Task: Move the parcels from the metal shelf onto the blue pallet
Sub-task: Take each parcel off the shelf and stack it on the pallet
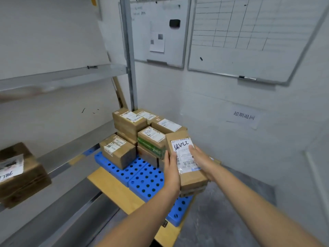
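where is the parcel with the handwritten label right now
Centre-right in the head view, the parcel is held between the left hand and right hand, over the blue pallet beside the stacked parcels.

Brown parcels, blue hole-dotted pallet, grey shelf

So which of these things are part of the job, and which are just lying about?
Job: held parcel, left hand, right hand, pallet, stacked parcels, shelf parcel, shelf.

Lying about: big whiteboard, small whiteboard, marker, wall note.
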`<state>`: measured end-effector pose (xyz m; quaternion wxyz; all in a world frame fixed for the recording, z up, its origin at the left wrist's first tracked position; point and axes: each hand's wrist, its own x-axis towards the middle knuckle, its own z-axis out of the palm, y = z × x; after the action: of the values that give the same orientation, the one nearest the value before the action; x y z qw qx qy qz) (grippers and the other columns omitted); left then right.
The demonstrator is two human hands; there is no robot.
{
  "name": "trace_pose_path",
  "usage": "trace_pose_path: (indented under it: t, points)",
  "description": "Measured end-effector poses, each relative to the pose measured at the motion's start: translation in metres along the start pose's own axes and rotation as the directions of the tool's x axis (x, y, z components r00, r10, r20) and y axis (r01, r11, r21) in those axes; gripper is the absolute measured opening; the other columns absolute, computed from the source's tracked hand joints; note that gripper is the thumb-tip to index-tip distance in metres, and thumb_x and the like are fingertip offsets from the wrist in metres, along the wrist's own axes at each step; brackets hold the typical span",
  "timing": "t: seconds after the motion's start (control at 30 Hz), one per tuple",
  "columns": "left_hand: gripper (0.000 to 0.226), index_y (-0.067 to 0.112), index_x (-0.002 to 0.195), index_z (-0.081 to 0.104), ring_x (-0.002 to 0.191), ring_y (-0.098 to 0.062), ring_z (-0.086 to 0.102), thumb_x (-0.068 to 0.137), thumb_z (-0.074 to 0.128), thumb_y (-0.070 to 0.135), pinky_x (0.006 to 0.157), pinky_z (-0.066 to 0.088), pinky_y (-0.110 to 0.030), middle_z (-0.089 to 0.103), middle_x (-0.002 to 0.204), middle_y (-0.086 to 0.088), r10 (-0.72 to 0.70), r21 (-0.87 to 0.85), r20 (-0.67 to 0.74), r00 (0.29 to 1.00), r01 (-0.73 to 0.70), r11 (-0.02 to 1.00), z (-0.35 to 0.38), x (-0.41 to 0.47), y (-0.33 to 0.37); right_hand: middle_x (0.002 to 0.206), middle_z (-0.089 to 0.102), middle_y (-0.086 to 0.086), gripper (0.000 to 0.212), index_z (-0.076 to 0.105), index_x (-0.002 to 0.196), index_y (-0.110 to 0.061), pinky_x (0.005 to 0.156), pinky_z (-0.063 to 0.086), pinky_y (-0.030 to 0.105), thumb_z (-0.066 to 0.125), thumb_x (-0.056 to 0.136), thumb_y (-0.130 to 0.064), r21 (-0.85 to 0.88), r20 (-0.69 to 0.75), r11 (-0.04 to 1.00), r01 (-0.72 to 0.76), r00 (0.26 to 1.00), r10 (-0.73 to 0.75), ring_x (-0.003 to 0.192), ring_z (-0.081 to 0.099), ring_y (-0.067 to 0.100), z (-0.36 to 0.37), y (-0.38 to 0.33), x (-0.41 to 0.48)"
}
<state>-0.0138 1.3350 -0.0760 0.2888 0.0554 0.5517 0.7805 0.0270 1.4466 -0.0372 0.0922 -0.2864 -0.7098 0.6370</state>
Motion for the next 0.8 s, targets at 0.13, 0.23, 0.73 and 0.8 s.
trace_pose_path:
  t: [0.13, 0.23, 0.73, 0.8]
  points:
    - [0.052, 0.035, 0.152, 0.028, 0.105, -0.004, 0.063, 0.103, 0.041, 0.045, 0.07, 0.054, -0.02, 0.058, 0.122, 0.016, -0.04, -0.031, 0.0, 0.999, 0.04, 0.999, 0.04, 0.027, -0.019, 0.122, 0.066, 0.001, 0.036, 0.047, 0.135, -0.024, 0.081, 0.055, 0.029, 0.032, 0.104, -0.038, -0.028, -0.023, 0.997, -0.069, 0.997, 0.069, 0.102, 0.067, 0.013, -0.043, 0.008, 0.029]
    - [0.048, 0.039, 0.148, 0.033, 0.111, -0.013, 0.064, 0.102, 0.042, 0.047, 0.082, 0.058, -0.032, 0.058, 0.133, 0.005, -0.066, -0.05, -0.018, 0.998, 0.065, 0.997, 0.064, 0.046, -0.03, 0.109, 0.07, -0.006, 0.031, 0.049, 0.129, -0.027, 0.064, 0.055, 0.021, 0.032, 0.105, -0.036, -0.048, -0.024, 0.993, -0.105, 0.994, 0.104, 0.087, 0.071, 0.005, -0.067, 0.012, 0.05]
    - [0.04, 0.049, 0.141, 0.032, 0.102, -0.002, 0.062, 0.103, 0.042, 0.044, 0.062, 0.055, -0.016, 0.055, 0.118, 0.022, -0.077, -0.062, -0.201, 0.976, 0.066, 0.996, 0.112, 0.109, -0.072, 0.115, 0.07, -0.002, 0.036, 0.047, 0.137, -0.028, 0.071, 0.057, 0.027, 0.034, 0.105, -0.037, -0.145, 0.147, 0.974, -0.176, 0.969, 0.197, 0.096, 0.071, 0.012, -0.118, 0.033, 0.131]
    - [0.038, 0.049, 0.139, 0.032, 0.105, -0.006, 0.063, 0.102, 0.042, 0.045, 0.068, 0.056, -0.02, 0.057, 0.12, 0.018, -0.078, -0.069, -0.23, 0.97, 0.063, 0.996, 0.117, 0.114, -0.075, 0.117, 0.07, 0.0, 0.036, 0.047, 0.137, -0.03, 0.082, 0.057, 0.035, 0.034, 0.104, -0.038, -0.16, 0.176, 0.971, -0.177, 0.963, 0.204, 0.099, 0.07, 0.016, -0.123, 0.035, 0.139]
